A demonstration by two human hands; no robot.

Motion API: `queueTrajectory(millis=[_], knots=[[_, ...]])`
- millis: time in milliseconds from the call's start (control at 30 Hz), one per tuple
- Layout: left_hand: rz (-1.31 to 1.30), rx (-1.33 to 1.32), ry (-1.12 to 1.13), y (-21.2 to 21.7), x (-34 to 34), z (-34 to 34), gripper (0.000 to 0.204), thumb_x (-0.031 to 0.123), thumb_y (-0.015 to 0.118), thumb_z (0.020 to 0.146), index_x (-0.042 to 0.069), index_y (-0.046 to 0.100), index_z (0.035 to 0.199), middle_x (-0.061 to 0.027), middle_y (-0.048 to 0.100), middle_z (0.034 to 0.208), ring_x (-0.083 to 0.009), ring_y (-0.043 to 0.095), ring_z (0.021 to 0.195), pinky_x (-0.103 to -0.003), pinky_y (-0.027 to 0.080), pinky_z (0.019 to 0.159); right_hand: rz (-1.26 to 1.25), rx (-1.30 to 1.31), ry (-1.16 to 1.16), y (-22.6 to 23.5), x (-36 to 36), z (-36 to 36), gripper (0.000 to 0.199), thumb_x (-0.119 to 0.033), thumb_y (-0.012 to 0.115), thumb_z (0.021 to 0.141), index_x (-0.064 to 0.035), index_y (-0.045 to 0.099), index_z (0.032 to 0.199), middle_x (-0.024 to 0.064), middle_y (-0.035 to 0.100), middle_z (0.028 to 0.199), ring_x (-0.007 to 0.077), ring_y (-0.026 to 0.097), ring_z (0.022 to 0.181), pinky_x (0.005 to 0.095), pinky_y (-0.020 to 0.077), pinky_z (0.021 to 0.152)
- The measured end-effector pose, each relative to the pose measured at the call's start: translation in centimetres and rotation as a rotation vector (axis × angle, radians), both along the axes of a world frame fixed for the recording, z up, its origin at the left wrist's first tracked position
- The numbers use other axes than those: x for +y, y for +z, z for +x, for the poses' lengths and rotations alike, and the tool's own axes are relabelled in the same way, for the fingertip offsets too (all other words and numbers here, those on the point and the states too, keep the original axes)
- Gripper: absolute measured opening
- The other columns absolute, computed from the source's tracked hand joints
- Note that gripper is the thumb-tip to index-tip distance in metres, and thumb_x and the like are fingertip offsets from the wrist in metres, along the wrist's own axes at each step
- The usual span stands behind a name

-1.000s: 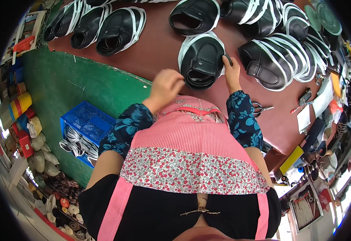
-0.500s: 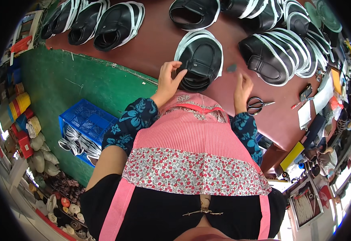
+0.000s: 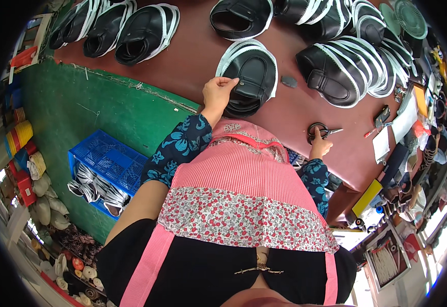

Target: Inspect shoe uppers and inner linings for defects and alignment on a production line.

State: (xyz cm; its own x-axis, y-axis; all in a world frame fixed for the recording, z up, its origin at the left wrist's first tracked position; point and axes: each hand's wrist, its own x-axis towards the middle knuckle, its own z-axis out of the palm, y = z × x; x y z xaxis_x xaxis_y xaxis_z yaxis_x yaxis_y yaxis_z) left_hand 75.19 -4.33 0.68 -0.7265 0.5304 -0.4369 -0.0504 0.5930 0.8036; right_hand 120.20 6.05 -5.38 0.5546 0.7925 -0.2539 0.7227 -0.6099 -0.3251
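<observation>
A stack of black shoe uppers (image 3: 254, 71) with white zigzag edging lies at the table's near edge, in front of my body. My left hand (image 3: 218, 96) is at its left side, thumb and forefinger pinched together by the end of the top upper's strap. Whatever is between those fingertips is too small to make out. To the right, my right hand (image 3: 321, 147) has its fingers at the ring handles of black-handled scissors (image 3: 332, 132). The blades lie on the table and point right.
More stacked uppers stand along the back left (image 3: 146, 33), back middle (image 3: 241, 18) and right (image 3: 336, 74). A small dark grey piece (image 3: 288, 81) lies right of the near stack. A blue crate (image 3: 112, 156) with white-edged pieces is at lower left. Papers (image 3: 405, 120) lie at far right.
My right hand has moved down and right, from the bare tabletop to the scissors' handles. My left thumb and forefinger, apart before, have closed together beside the strap.
</observation>
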Motion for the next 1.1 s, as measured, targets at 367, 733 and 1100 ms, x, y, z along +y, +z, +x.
queueTrajectory(millis=[367,733,1100], knots=[[0.019,-0.051,-0.131,-2.4,0.1,-2.4,0.041,0.036,0.081,0.104,-0.005,0.080,0.104,0.0005,0.071,0.081,-0.0080,0.060,0.075,-0.029,0.049,0.069,-0.282,0.893,0.397,10.6,-3.8,-10.2,0.024,-0.015,0.071,0.107,-0.0003,0.065,0.125,0.0071,0.072,0.091,0.0205,0.069,0.071,0.0320,0.0530,0.065],[0.136,-0.153,-0.167,-4.4,-0.4,-3.3,0.045,0.038,0.080,0.104,-0.006,0.081,0.107,-0.0110,0.079,0.085,-0.0170,0.071,0.078,-0.036,0.056,0.074,0.098,0.104,1.712,15.9,6.1,-25.1,0.051,-0.036,0.086,0.087,-0.0043,0.068,0.124,0.0166,0.071,0.103,0.0398,0.073,0.095,0.0508,0.0591,0.079],[0.228,-0.287,0.031,-3.9,-2.2,-5.4,0.035,0.031,0.082,0.104,-0.003,0.081,0.111,-0.0003,0.076,0.091,-0.0080,0.065,0.084,-0.028,0.053,0.077,0.171,0.126,1.812,16.3,8.2,-23.9,0.037,-0.025,0.084,0.090,-0.0042,0.065,0.114,0.0166,0.072,0.100,0.0406,0.073,0.091,0.0517,0.0576,0.077]])
